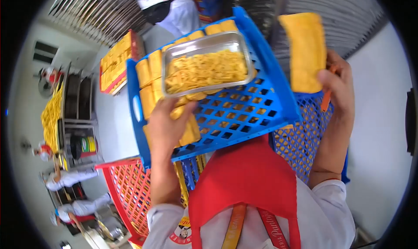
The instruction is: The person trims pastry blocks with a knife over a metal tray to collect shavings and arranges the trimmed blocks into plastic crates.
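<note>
My right hand (338, 81) grips a flat, rectangular golden pastry (305, 51) by its lower edge, raised to the right of the blue crate. An orange-handled tool (326, 100) is also in that hand; its working end is hidden. My left hand (167, 126) reaches over the crate's left part with fingers apart, just below a metal tray (207, 92) of small yellow pieces (209, 68). Rows of golden pastries (148, 99) lie in the blue crate (244, 138) around and under that hand. Whether its fingertips touch one, I cannot tell.
Another blue crate (300, 144) stands lower right, and a red crate (130, 192) lower left. A red box of pastries (115, 64) sits beyond on a white surface. Metal racks (96, 14) and a person in white (183, 16) are ahead; other people work at left.
</note>
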`<action>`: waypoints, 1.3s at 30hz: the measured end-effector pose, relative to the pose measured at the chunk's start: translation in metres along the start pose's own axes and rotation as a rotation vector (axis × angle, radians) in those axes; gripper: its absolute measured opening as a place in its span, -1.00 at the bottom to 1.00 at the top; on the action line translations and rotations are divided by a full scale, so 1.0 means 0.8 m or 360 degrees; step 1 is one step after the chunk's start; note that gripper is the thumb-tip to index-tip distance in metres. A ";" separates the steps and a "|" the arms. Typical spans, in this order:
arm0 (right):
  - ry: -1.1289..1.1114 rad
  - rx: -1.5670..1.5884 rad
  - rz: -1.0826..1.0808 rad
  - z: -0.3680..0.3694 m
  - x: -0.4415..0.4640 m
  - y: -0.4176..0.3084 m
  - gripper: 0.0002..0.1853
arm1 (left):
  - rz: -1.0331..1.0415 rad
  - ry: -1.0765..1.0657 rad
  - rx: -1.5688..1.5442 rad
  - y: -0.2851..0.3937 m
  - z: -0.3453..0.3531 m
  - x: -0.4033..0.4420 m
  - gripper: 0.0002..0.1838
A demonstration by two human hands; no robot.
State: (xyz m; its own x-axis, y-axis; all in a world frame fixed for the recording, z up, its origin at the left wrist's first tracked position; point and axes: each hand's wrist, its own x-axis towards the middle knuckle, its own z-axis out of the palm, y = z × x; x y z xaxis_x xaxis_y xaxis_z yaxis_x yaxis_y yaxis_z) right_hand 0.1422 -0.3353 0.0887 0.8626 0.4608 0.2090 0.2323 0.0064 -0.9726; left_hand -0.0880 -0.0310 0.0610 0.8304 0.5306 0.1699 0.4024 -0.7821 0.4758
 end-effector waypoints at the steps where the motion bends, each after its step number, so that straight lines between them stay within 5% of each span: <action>1: 0.0166 0.0169 0.0021 -0.030 -0.014 0.015 -0.41 | -0.0359 -0.0082 0.0411 -0.009 0.000 -0.014 -0.39; 4: 0.0861 -0.0035 0.0611 -0.145 -0.071 0.137 -0.53 | -0.0804 -0.0368 0.0813 -0.065 0.037 -0.053 -0.09; 7: 0.1083 -0.1350 0.1245 -0.219 -0.175 0.350 -0.38 | -0.0799 -0.0399 0.1150 -0.054 0.089 -0.078 0.10; 9: 0.0888 -0.1046 0.1881 -0.193 -0.239 0.383 -0.24 | -0.0715 -0.0439 0.1159 -0.038 0.095 -0.073 0.07; 13: 0.1025 -0.1037 0.2271 -0.132 -0.408 0.570 -0.29 | -0.0631 -0.0395 0.1012 -0.030 0.096 -0.061 0.10; 15: 0.1105 -0.0443 0.2486 -0.096 -0.388 0.521 -0.47 | -0.0689 -0.0319 0.0900 -0.053 0.101 -0.060 0.18; 20: 0.1198 -0.0210 0.2636 -0.046 -0.363 0.553 -0.58 | -0.0818 -0.0277 0.0896 -0.058 0.107 -0.052 0.22; 24: 0.0968 0.0178 0.2441 -0.037 -0.364 0.598 -0.73 | -0.0784 -0.0414 0.0998 -0.060 0.110 -0.051 0.33; 29: 0.1332 0.0428 0.2378 -0.070 -0.390 0.615 -0.52 | -0.0834 -0.0344 0.0894 -0.042 0.126 -0.048 0.42; 33: 0.1188 0.0158 0.2340 -0.061 -0.423 0.627 -0.34 | -0.0827 -0.0372 0.0860 -0.056 0.119 -0.052 0.44; 36: 0.1322 0.0402 0.2121 -0.043 -0.388 0.595 -0.37 | -0.0699 -0.0412 0.0811 -0.061 0.115 -0.055 0.46; 39: 0.1208 0.0318 0.2262 -0.044 -0.339 0.573 -0.46 | -0.0638 -0.0430 0.0834 -0.051 0.117 -0.055 0.49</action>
State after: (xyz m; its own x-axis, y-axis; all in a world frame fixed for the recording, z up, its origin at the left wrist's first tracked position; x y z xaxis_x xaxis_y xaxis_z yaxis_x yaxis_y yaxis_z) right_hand 0.0309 -0.4884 -0.4099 0.3444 -0.3248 -0.8809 -0.9094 0.1177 -0.3989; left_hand -0.1052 -0.0527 -0.0467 0.6188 0.7639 -0.1832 0.7729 -0.6337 -0.0320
